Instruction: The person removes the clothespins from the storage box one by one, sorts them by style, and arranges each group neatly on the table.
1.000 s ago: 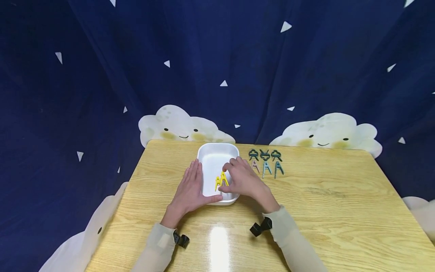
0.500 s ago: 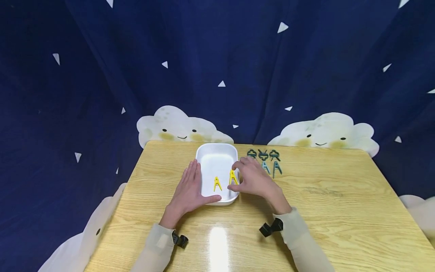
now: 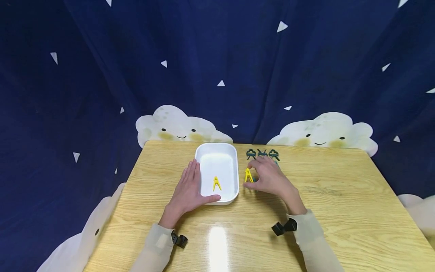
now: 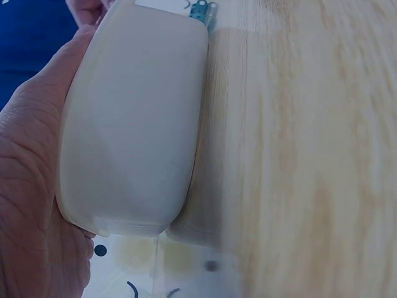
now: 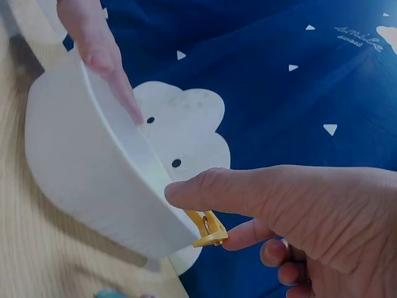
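My left hand [image 3: 188,189] lies along the left side of a white tray [image 3: 236,166], fingers straight and thumb stretched across the near rim. Inside the tray rests a yellow clothespin [image 3: 216,184]. To the right of the tray, my right hand [image 3: 270,177] pinches a second yellow clothespin [image 3: 249,175] between thumb and fingertips, over the table. The right wrist view shows this held clothespin [image 5: 211,233] beyond the thumb, overlapping the tray's wall [image 5: 93,155]. In the left wrist view, my left palm [image 4: 31,167] is against the tray's side [image 4: 136,124].
Behind my right hand is a row of dark green cloud-shaped clips [image 3: 251,154]. The hand hides most of the clothespins in front of them; a teal one [image 4: 198,11] shows in the left wrist view. A navy curtain [image 3: 190,75] hangs behind the wooden table [image 3: 323,196].
My right hand has carried one yellow clothespin from inside the tray rightward past its rim, now covering the clothespins on the table. The left hand and the other yellow clothespin have stayed put.
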Demonstrator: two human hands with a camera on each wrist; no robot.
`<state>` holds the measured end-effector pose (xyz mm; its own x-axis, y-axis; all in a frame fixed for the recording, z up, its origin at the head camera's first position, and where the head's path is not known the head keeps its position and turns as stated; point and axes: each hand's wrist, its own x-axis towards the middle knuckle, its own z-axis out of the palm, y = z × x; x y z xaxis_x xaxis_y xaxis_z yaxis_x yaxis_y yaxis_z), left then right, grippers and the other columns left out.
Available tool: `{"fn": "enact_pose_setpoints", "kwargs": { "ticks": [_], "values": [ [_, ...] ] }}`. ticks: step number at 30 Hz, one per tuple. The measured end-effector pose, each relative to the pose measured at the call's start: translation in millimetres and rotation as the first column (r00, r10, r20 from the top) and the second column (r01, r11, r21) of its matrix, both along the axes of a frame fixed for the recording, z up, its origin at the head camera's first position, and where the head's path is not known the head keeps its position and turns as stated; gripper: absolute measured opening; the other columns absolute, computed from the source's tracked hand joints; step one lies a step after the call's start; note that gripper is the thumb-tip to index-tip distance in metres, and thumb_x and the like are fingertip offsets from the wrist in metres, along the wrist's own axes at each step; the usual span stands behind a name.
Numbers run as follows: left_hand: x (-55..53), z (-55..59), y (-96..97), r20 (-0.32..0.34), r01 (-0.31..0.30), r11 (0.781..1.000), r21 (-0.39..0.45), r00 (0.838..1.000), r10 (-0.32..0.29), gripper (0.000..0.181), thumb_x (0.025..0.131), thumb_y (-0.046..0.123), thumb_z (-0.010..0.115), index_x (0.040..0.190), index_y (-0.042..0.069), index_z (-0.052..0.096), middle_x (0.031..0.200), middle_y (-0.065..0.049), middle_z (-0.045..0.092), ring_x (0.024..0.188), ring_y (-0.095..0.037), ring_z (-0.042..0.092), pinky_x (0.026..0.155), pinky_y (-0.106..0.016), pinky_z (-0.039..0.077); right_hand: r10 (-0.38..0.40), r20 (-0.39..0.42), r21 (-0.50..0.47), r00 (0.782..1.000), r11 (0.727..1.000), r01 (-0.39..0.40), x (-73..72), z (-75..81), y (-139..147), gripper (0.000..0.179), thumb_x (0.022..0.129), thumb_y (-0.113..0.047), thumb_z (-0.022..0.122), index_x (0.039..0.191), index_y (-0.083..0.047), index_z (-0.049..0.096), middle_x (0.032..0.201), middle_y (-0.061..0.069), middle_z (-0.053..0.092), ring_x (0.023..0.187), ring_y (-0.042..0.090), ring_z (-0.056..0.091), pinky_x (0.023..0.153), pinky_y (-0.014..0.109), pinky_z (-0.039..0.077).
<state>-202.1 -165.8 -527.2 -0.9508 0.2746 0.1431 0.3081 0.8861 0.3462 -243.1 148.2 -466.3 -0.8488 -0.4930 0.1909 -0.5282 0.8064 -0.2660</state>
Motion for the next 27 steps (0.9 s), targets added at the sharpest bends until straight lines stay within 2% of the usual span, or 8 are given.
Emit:
{"fn": "enact_pose_setpoints", "kwargs": {
  "ticks": [7,12,17,22,27],
  "values": [
    [-0.3,0.2,-0.8,-0.003,0.001,1.0,0.006,1.0,-0.001,0.148,0.07,0.099,0.054,0.164,-0.006,0.009,0.174,-0.022,0.004,0.162,-0.031,0.001,0.131,-0.046,0.01,-0.003,0.017,-0.009,1.0,1.0,0.003,-1.6,-10.3,15,0.06,0.073,-0.047,0.093,0.112,-0.006,0.072,0.116,0.013,0.073,0.116,0.037,0.062,0.112,0.061,0.039],
    [-0.2,-0.2,-1.5,-0.002,-0.001,1.0,0.001,1.0,0.002,0.148,0.07,0.099,0.055,0.164,-0.005,0.008,0.174,-0.022,0.004,0.162,-0.032,0.002,0.131,-0.047,0.01,-0.006,0.032,0.001,0.999,1.0,0.006,-4.9,-18.1,26,0.059,0.072,-0.047,0.093,0.109,-0.005,0.073,0.11,0.014,0.074,0.107,0.035,0.063,0.103,0.057,0.045],
    [0.1,-0.7,-1.6,0.026,-0.007,1.0,0.0,1.0,0.007,0.148,0.07,0.1,0.053,0.165,-0.003,0.005,0.175,-0.019,-0.002,0.162,-0.029,-0.003,0.131,-0.044,0.007,-0.028,0.056,0.025,0.998,0.999,0.027,-7.1,-21.7,36,0.058,0.071,-0.047,0.093,0.108,-0.007,0.072,0.106,0.012,0.073,0.105,0.035,0.061,0.093,0.056,0.047],
    [-0.4,-0.5,-0.2,0.029,-0.006,1.0,0.01,1.0,0.006,0.148,0.07,0.1,0.053,0.165,-0.002,0.005,0.175,-0.018,-0.001,0.162,-0.028,-0.003,0.131,-0.044,0.006,-0.043,0.054,0.037,0.998,0.998,0.041,-8.8,-24.8,46,0.059,0.07,-0.046,0.094,0.107,-0.006,0.073,0.1,0.011,0.071,0.095,0.032,0.06,0.088,0.056,0.048],
    [-1.2,-1.1,0.0,0.027,-0.01,1.0,0.011,1.0,0.01,0.148,0.07,0.1,0.052,0.166,-0.002,0.005,0.175,-0.019,0.0,0.162,-0.027,-0.003,0.131,-0.043,0.006,-0.044,0.086,0.063,0.995,0.997,0.038,-12.0,-30.6,53,0.057,0.07,-0.047,0.094,0.104,-0.007,0.073,0.091,0.006,0.067,0.084,0.026,0.054,0.077,0.047,0.045]
  ]
}}
